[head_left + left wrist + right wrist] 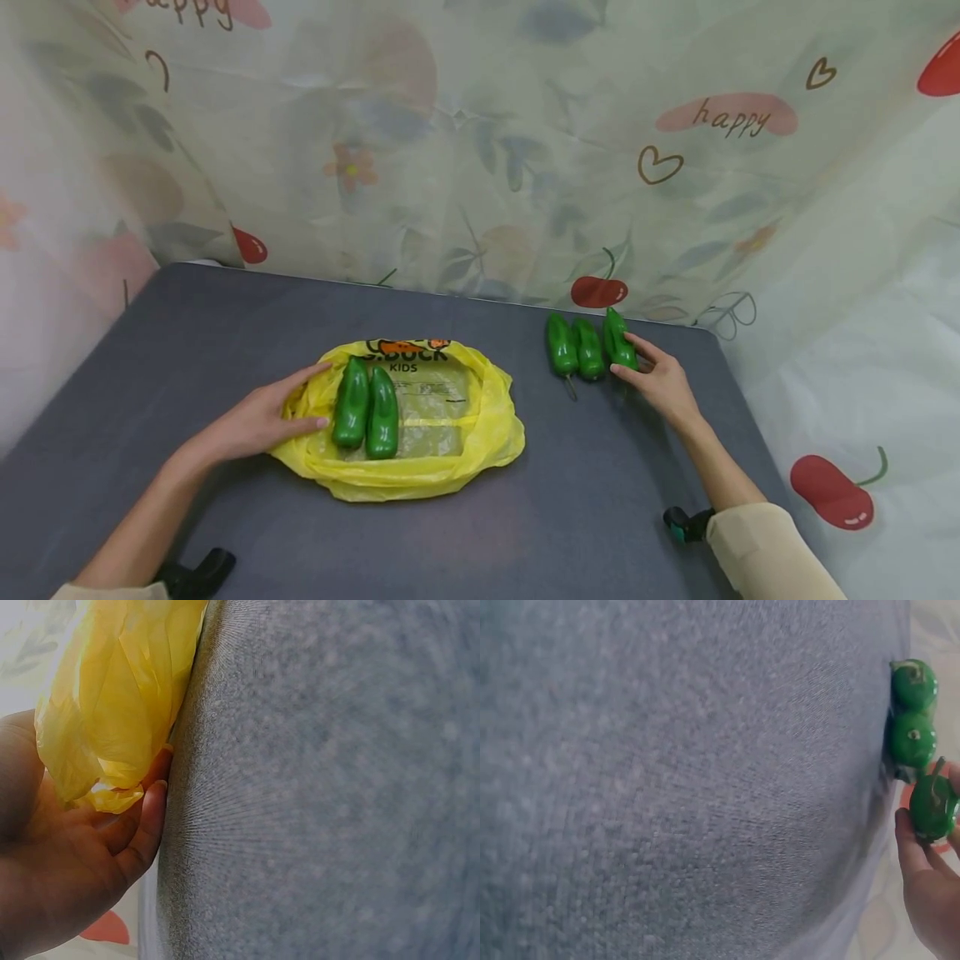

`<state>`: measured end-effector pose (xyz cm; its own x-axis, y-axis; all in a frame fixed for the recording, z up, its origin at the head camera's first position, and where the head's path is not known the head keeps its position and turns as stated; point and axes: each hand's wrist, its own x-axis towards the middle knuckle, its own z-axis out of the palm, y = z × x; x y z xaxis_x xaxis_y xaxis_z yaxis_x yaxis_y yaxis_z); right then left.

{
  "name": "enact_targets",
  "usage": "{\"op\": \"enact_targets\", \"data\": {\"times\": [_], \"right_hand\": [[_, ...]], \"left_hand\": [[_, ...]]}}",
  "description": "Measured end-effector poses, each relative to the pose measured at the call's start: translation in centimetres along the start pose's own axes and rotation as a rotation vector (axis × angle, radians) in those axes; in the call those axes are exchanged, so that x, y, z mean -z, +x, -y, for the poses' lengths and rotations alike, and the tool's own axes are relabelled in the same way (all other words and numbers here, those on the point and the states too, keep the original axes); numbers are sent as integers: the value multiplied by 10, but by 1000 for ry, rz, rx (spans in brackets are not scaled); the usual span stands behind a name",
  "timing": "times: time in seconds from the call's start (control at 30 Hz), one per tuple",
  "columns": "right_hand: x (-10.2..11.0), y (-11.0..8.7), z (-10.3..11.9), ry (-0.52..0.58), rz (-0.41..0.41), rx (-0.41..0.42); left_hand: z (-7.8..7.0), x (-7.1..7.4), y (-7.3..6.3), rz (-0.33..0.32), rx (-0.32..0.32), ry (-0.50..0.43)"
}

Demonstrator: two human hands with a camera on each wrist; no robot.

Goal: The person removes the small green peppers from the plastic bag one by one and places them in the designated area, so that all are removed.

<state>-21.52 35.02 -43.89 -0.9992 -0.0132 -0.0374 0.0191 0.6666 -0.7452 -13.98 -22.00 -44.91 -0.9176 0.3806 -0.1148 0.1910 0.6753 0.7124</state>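
A yellow plastic bag (480,450) lies with its mouth spread wide, and two green peppers (351,404) rest side by side at its left. My left hand (258,421) grips the bag's left side, thumb over the rim. The left wrist view shows its fingers curled around the bunched yellow plastic (124,697), low against the table. At the far right, my right hand (660,383) pinches a green pepper (618,340) between thumb and fingers. In the right wrist view this pepper (931,806) appears slightly apart from two others (913,739).
Two more green peppers (562,346) lie close together just left of my right hand. The dark grey table (585,508) ends at a back edge right behind the peppers. A printed curtain (465,167) hangs behind and along both sides.
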Motion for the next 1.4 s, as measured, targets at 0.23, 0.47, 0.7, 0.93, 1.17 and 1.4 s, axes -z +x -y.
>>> {"op": "enact_targets", "data": {"times": [0.23, 0.47, 0.7, 0.93, 1.17, 1.4], "right_hand": [[-3, 7, -12, -16, 0, 3], [-9, 9, -23, -29, 6, 38], [-10, 10, -25, 2, 8, 35], [-11, 8, -26, 35, 7, 37], [-9, 2, -25, 47, -43, 56], [-6, -3, -16, 46, -116, 123]], "left_hand": [[0, 0, 0, -2, -4, -11], [2, -1, 1, -2, 0, -8], [1, -1, 2, -1, -14, -9], [0, 0, 0, -1, -7, -8], [-1, -1, -1, 1, -10, -9], [-1, 0, -1, 2, -18, -9]]}}
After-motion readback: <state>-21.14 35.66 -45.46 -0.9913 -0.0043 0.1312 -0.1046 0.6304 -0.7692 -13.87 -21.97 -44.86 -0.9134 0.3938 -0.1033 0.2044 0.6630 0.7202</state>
